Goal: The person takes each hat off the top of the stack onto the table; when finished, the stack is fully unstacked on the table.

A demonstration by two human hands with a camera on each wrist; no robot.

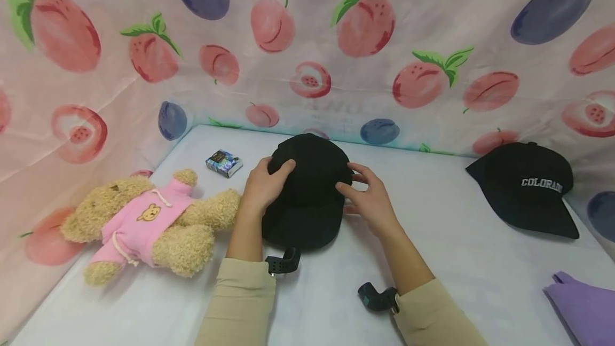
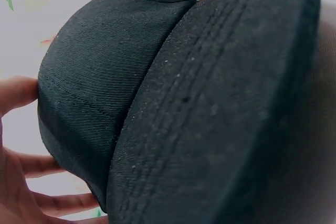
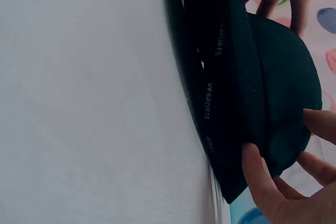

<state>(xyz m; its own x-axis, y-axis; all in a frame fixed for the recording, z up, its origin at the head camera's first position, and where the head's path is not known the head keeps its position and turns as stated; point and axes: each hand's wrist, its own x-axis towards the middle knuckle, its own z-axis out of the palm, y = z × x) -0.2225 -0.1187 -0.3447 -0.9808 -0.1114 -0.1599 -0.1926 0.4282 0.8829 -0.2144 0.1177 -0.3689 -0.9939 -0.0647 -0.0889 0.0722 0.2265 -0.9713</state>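
A plain black cap (image 1: 307,196) lies on the white table (image 1: 456,239), brim toward me. My left hand (image 1: 276,172) curls over the left side of its crown; in the left wrist view the thumb (image 2: 16,93) and fingers (image 2: 52,163) wrap the crown (image 2: 100,77) behind the brim (image 2: 220,119). My right hand (image 1: 353,183) holds the crown's right side. In the right wrist view its thumb (image 3: 257,177) presses the cap's edge (image 3: 220,93), and its fingers (image 3: 320,124) lie on the crown.
A teddy bear in a pink hoodie (image 1: 144,223) lies at the left. A small printed box (image 1: 223,163) sits behind it. A second black cap lettered COLORADO (image 1: 528,188) is at the right, purple cloth (image 1: 583,308) at the near right corner. Fruit-print cloth (image 1: 307,41) walls the table.
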